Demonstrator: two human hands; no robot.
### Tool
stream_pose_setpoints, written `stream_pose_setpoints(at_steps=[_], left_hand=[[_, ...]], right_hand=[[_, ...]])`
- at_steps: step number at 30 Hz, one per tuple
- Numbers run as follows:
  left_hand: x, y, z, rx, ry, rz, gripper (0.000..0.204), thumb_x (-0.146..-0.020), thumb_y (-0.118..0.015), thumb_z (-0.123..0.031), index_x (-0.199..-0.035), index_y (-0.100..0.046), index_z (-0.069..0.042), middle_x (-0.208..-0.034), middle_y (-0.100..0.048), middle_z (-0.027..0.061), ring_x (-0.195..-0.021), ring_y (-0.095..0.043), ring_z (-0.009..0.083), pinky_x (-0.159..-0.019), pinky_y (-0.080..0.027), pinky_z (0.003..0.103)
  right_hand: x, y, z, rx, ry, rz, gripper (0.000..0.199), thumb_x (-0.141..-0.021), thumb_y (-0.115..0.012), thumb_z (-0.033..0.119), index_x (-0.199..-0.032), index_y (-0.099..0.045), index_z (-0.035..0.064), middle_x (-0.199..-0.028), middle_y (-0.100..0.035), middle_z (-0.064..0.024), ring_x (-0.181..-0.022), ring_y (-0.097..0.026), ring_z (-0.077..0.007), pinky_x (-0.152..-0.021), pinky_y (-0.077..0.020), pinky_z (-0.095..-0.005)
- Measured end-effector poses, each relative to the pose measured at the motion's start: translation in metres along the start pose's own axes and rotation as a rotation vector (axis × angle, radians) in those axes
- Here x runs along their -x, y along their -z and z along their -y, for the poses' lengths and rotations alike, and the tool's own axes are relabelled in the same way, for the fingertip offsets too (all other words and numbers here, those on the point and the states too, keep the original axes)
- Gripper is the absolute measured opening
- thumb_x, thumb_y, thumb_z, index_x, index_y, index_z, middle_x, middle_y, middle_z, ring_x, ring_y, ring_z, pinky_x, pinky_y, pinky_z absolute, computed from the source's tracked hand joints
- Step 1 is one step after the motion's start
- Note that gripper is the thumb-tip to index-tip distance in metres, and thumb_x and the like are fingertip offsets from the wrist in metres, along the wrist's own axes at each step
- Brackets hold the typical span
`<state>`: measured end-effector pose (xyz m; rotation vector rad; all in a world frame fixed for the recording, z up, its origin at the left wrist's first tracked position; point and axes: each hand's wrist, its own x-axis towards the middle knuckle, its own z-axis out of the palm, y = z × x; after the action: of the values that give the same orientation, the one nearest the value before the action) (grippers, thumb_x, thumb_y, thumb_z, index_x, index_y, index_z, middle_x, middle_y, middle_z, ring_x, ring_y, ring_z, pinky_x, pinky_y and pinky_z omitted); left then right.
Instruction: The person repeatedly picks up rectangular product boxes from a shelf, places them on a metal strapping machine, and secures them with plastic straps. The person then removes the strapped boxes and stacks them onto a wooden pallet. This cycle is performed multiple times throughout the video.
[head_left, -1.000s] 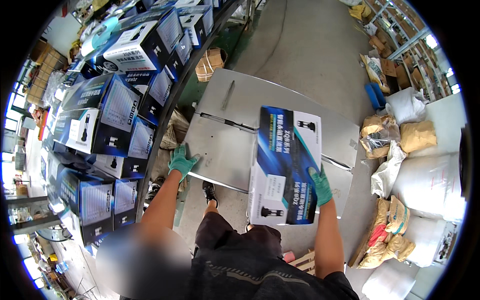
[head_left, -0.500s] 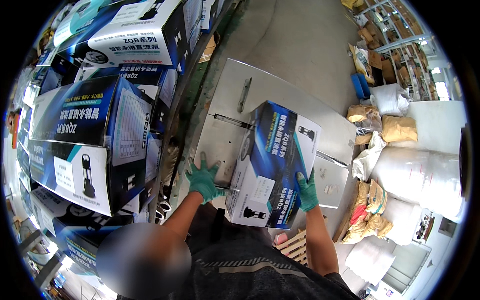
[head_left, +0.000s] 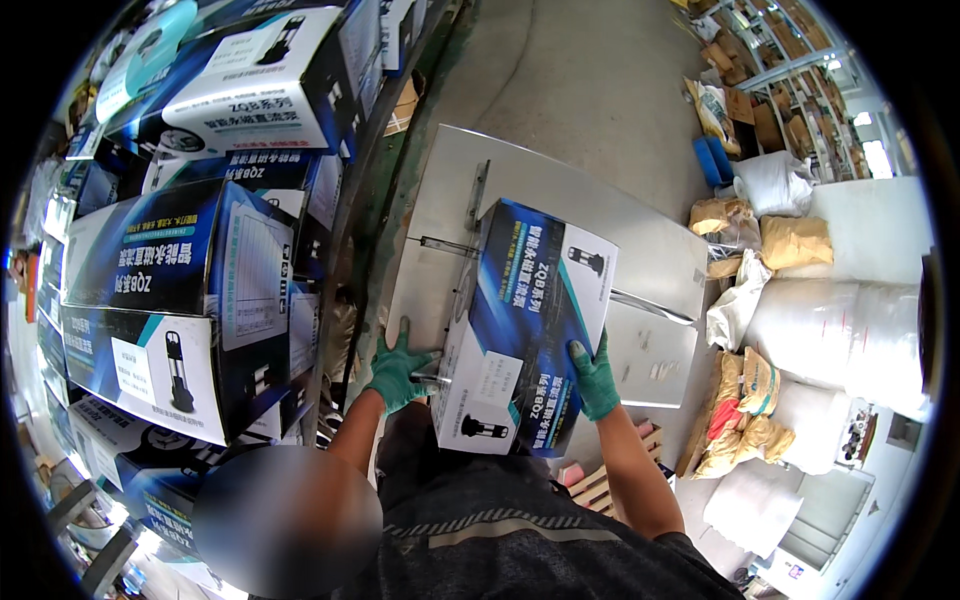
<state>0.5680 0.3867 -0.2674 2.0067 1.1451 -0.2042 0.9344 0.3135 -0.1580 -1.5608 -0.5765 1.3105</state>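
A blue, white and black printed carton (head_left: 525, 320) lies at a slant on a grey metal table (head_left: 640, 345) in front of me. My right hand (head_left: 597, 382), in a green glove, holds the carton's right side near its front end, with the thumb on the top face and the fingers down the side. My left hand (head_left: 400, 372), gloved in green too, is open and flat on the table with fingers spread, close to the carton's left side. A thin metal strip shows between that hand and the carton.
Stacked similar cartons (head_left: 140, 370) rise close on my left. Slots and metal strips (head_left: 650, 307) mark the tabletop. Beyond the right edge lie brown sacks (head_left: 795, 248), large wrapped rolls (head_left: 835, 330) and a blue bin (head_left: 713, 160). A wooden pallet (head_left: 595, 490) shows near my right forearm.
The carton has shifted slightly left on the table, with my right hand staying on its side. My left hand remains spread on the tabletop. The whole view has also moved a little.
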Motion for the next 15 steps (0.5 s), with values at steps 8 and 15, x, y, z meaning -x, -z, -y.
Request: stream_pose_setpoints(at_steps=[8, 15], left_hand=[[-0.007, -0.024, 0.012, -0.258, -0.034, -0.045, 0.067, -0.080, -0.080, -0.042, -0.144, -0.062, -0.031, -0.168, 0.000, 0.0322, -0.157, 0.003, 0.0476, -0.125, -0.004, 0.062], [-0.009, -0.046, 0.076, -0.287, -0.051, 0.042, 0.069, -0.087, -0.070, -0.034, -0.153, -0.049, -0.027, -0.168, -0.003, 0.0306, -0.154, -0.016, 0.0481, -0.125, -0.020, 0.055]], right_hand=[[-0.015, 0.009, 0.012, 0.022, 0.033, 0.097, 0.094, -0.100, -0.068, 0.021, -0.164, -0.002, 0.0055, -0.138, -0.056, -0.0150, -0.125, -0.054, -0.0196, -0.106, -0.0460, -0.0323], [-0.032, 0.039, 0.004, 0.242, 0.187, 0.153, 0.082, -0.103, -0.062, 0.040, -0.165, -0.016, 0.0093, -0.146, -0.055, -0.0193, -0.127, -0.057, -0.0236, -0.109, -0.0429, -0.0331]])
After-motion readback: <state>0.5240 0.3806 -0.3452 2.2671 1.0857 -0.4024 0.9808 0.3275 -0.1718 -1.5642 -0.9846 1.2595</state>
